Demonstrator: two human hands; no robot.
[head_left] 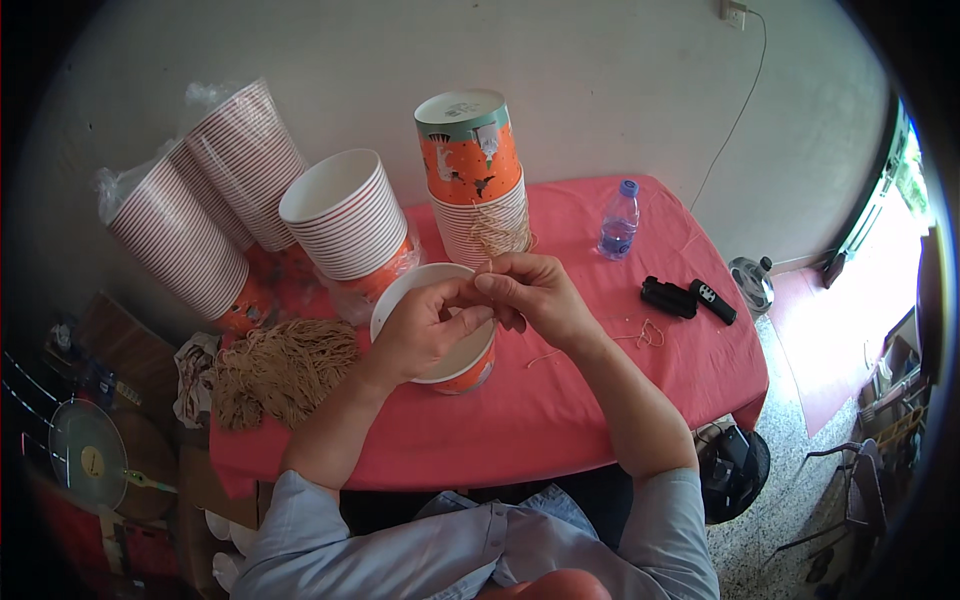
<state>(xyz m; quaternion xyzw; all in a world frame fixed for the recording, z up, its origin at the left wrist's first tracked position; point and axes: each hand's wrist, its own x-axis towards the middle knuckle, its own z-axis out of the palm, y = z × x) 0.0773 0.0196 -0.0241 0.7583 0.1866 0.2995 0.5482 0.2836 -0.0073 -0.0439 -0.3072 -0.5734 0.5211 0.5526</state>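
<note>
My left hand [425, 325] and my right hand [535, 295] meet above an open paper bucket [465, 374] with a white inside and orange outside. The fingers of both are pinched together on what looks like a thin pale string [490, 266], mostly hidden by the fingertips. Behind them stands an upside-down stack of paper buckets [468, 160], topped by an orange and green one. A bunch of twisted cords [500, 232] hangs against that stack. To the right, a loose bit of string [648, 334] lies on the red cloth.
More nested paper buckets [345, 220] stand left, beside tall plastic-wrapped stacks [178, 240]. A heap of brown cords [285, 372] lies at the table's left edge. Toward the right are a water bottle [619, 222] and black objects [668, 297] on the red tablecloth [560, 425].
</note>
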